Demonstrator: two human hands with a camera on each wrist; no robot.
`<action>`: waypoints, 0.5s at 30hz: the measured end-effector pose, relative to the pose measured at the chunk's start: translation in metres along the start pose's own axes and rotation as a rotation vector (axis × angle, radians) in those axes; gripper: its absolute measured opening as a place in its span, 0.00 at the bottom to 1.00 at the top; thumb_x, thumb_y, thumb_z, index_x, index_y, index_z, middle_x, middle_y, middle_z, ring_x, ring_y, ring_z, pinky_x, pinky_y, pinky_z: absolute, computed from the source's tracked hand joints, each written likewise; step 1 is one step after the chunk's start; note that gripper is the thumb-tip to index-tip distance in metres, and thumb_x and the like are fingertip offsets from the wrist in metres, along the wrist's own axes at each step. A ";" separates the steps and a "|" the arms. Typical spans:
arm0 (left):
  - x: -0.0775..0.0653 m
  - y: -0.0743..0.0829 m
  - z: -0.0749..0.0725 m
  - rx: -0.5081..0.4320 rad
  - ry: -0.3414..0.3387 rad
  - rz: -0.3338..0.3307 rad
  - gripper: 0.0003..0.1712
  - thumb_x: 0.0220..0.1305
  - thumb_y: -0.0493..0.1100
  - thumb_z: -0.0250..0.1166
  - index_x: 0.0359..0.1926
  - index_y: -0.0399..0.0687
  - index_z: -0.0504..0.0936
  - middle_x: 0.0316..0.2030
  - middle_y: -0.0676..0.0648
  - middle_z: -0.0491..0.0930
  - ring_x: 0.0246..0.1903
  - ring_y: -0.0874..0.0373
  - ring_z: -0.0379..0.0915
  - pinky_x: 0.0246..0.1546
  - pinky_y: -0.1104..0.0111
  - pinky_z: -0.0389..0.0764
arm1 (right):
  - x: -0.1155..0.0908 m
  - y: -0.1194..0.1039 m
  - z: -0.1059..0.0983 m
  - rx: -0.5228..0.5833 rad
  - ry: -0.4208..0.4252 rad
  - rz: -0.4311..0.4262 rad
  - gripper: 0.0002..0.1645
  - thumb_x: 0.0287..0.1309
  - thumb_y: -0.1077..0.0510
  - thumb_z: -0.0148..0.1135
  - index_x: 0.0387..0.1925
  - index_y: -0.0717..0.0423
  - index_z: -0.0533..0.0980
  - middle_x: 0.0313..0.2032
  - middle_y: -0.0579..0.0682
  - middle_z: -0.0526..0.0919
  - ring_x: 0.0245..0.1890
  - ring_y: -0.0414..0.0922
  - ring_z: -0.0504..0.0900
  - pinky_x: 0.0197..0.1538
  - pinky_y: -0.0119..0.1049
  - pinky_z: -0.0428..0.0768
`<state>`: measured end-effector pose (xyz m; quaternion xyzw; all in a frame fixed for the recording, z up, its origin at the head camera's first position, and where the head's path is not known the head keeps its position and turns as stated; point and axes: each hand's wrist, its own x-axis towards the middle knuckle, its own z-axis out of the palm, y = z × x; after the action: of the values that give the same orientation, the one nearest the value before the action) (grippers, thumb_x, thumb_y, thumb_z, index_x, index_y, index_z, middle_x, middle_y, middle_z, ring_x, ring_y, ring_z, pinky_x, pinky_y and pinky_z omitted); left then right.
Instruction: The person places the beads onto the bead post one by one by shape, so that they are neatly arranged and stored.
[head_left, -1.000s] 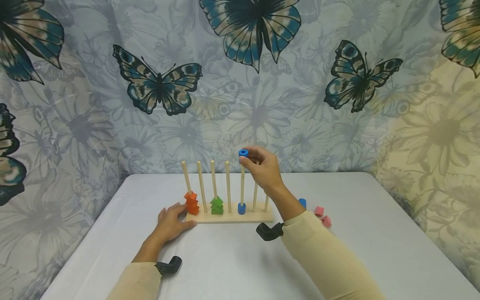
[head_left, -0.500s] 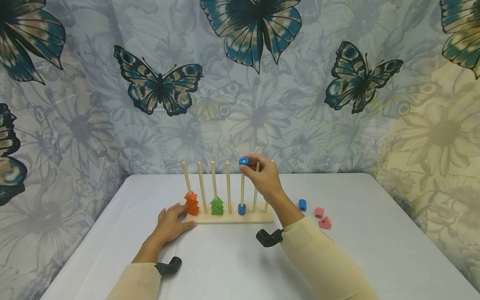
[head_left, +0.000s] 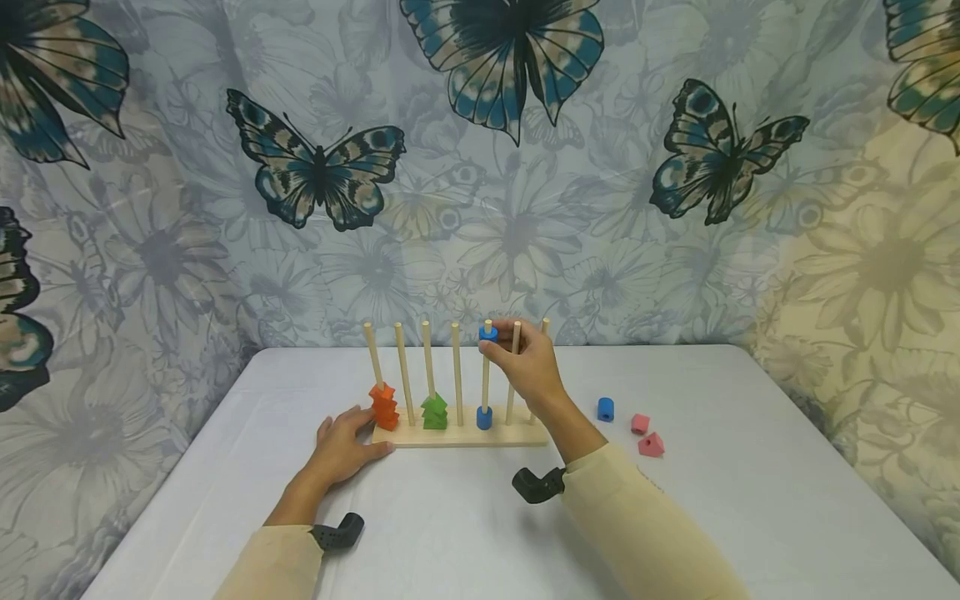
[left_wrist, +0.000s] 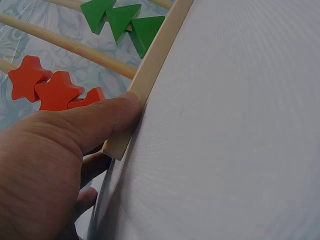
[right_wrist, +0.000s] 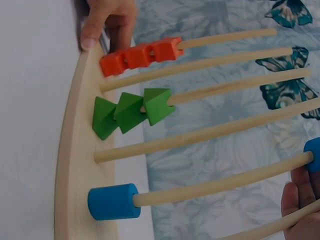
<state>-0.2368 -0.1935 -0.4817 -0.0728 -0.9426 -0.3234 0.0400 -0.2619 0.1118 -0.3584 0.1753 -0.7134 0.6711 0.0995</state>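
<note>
A wooden peg stand [head_left: 457, 437] with several upright pegs is on the table. Near the top of one peg, my right hand [head_left: 531, 367] pinches a blue cylinder bead [head_left: 488, 334] between thumb and fingers; the peg's tip pokes out above it. Another blue cylinder [right_wrist: 114, 202] sits at the foot of that same peg. My left hand [head_left: 341, 447] grips the stand's left end, thumb on the front edge, the other fingers partly hidden behind. Orange star beads [left_wrist: 59, 92] are stacked on the leftmost peg, beside that hand. Green triangular beads [right_wrist: 131, 113] fill the bottom of the third peg.
Right of the stand, a loose blue cylinder [head_left: 605, 409] and two pink beads, one a small block [head_left: 640, 424] and one five-sided [head_left: 651, 445], lie on the white table [head_left: 450, 533]. A butterfly-print cloth [head_left: 517, 225] hangs behind the table.
My right hand has come down with the blue bead, from above the peg to just below its tip, so the peg now passes through the bead. My left hand stays in place.
</note>
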 end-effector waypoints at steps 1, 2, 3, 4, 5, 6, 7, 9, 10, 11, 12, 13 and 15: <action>0.000 0.000 0.000 0.000 0.000 0.000 0.41 0.51 0.53 0.74 0.62 0.36 0.73 0.61 0.37 0.71 0.67 0.39 0.54 0.66 0.44 0.33 | 0.000 0.002 0.000 0.002 0.001 -0.001 0.22 0.57 0.60 0.69 0.51 0.65 0.75 0.42 0.57 0.80 0.45 0.51 0.80 0.49 0.38 0.80; 0.000 0.000 0.000 0.003 0.001 0.002 0.41 0.51 0.53 0.74 0.62 0.36 0.74 0.61 0.37 0.71 0.67 0.39 0.54 0.66 0.44 0.33 | -0.001 0.003 0.000 0.002 0.003 0.001 0.22 0.57 0.59 0.69 0.51 0.65 0.75 0.42 0.57 0.80 0.45 0.51 0.80 0.49 0.38 0.80; 0.000 -0.001 0.000 0.004 0.001 0.001 0.41 0.51 0.53 0.74 0.62 0.36 0.73 0.61 0.37 0.71 0.67 0.39 0.54 0.66 0.44 0.33 | -0.001 0.004 0.001 0.000 0.005 0.004 0.22 0.57 0.59 0.69 0.51 0.64 0.75 0.42 0.57 0.81 0.44 0.50 0.80 0.49 0.38 0.80; 0.000 -0.001 0.000 0.005 0.001 0.001 0.41 0.51 0.53 0.74 0.62 0.36 0.73 0.61 0.37 0.71 0.67 0.39 0.54 0.66 0.44 0.33 | -0.002 0.006 0.001 -0.001 0.006 0.007 0.22 0.57 0.59 0.69 0.51 0.64 0.75 0.42 0.56 0.81 0.44 0.50 0.80 0.49 0.38 0.80; 0.000 -0.001 0.000 0.006 0.002 0.001 0.41 0.51 0.53 0.75 0.62 0.36 0.73 0.61 0.37 0.71 0.67 0.39 0.54 0.66 0.44 0.33 | -0.003 0.008 0.001 -0.001 0.005 0.012 0.22 0.56 0.59 0.69 0.51 0.64 0.75 0.42 0.57 0.81 0.44 0.50 0.80 0.49 0.38 0.80; 0.000 -0.001 -0.001 0.008 0.001 0.003 0.41 0.51 0.53 0.74 0.62 0.36 0.73 0.61 0.36 0.71 0.67 0.39 0.54 0.66 0.44 0.33 | -0.004 0.010 0.001 -0.003 0.005 0.021 0.22 0.56 0.59 0.69 0.51 0.64 0.75 0.42 0.56 0.81 0.44 0.50 0.80 0.49 0.38 0.80; 0.000 -0.001 -0.001 0.008 0.001 0.004 0.42 0.51 0.53 0.75 0.62 0.36 0.73 0.61 0.36 0.71 0.67 0.39 0.54 0.66 0.44 0.33 | -0.005 0.012 0.001 -0.002 0.003 0.030 0.22 0.56 0.59 0.69 0.51 0.64 0.75 0.42 0.56 0.81 0.45 0.50 0.80 0.50 0.38 0.80; 0.000 0.000 -0.001 0.005 0.000 0.004 0.42 0.51 0.53 0.75 0.62 0.36 0.73 0.61 0.36 0.71 0.67 0.39 0.54 0.66 0.44 0.33 | -0.008 0.015 0.001 -0.005 0.001 0.048 0.23 0.56 0.59 0.69 0.51 0.63 0.75 0.42 0.56 0.81 0.45 0.50 0.81 0.50 0.38 0.80; 0.000 0.000 -0.001 0.003 0.000 0.006 0.42 0.51 0.53 0.75 0.63 0.35 0.73 0.62 0.36 0.71 0.67 0.39 0.54 0.66 0.43 0.33 | -0.009 0.017 0.001 -0.004 0.001 0.054 0.23 0.56 0.59 0.69 0.51 0.63 0.75 0.42 0.56 0.81 0.45 0.50 0.81 0.50 0.38 0.80; 0.000 0.000 -0.001 0.001 0.000 0.007 0.42 0.51 0.53 0.75 0.63 0.35 0.73 0.62 0.36 0.71 0.67 0.39 0.54 0.66 0.43 0.33 | -0.010 0.018 0.001 -0.007 0.001 0.059 0.23 0.56 0.59 0.69 0.51 0.63 0.75 0.42 0.56 0.81 0.45 0.50 0.80 0.50 0.38 0.80; 0.000 0.001 -0.002 -0.002 -0.001 0.009 0.42 0.51 0.53 0.74 0.63 0.35 0.73 0.62 0.36 0.70 0.67 0.39 0.54 0.66 0.43 0.33 | -0.011 0.020 0.002 -0.007 0.002 0.063 0.23 0.56 0.59 0.69 0.51 0.63 0.75 0.42 0.56 0.81 0.45 0.50 0.80 0.50 0.38 0.80; 0.000 0.001 -0.002 -0.005 -0.001 0.010 0.42 0.51 0.52 0.74 0.63 0.35 0.73 0.62 0.36 0.70 0.67 0.39 0.54 0.66 0.43 0.33 | -0.012 0.022 0.002 -0.005 0.003 0.065 0.23 0.56 0.59 0.69 0.51 0.63 0.75 0.42 0.56 0.81 0.45 0.50 0.80 0.50 0.39 0.80; -0.001 0.002 -0.002 -0.009 -0.002 0.011 0.42 0.51 0.52 0.74 0.63 0.35 0.73 0.61 0.36 0.70 0.67 0.38 0.54 0.66 0.43 0.33 | -0.013 0.024 0.003 -0.008 0.008 0.066 0.21 0.55 0.60 0.69 0.50 0.63 0.75 0.42 0.56 0.81 0.44 0.50 0.81 0.49 0.39 0.80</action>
<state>-0.2360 -0.1937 -0.4789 -0.0786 -0.9407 -0.3274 0.0406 -0.2587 0.1117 -0.3862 0.1489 -0.7209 0.6720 0.0809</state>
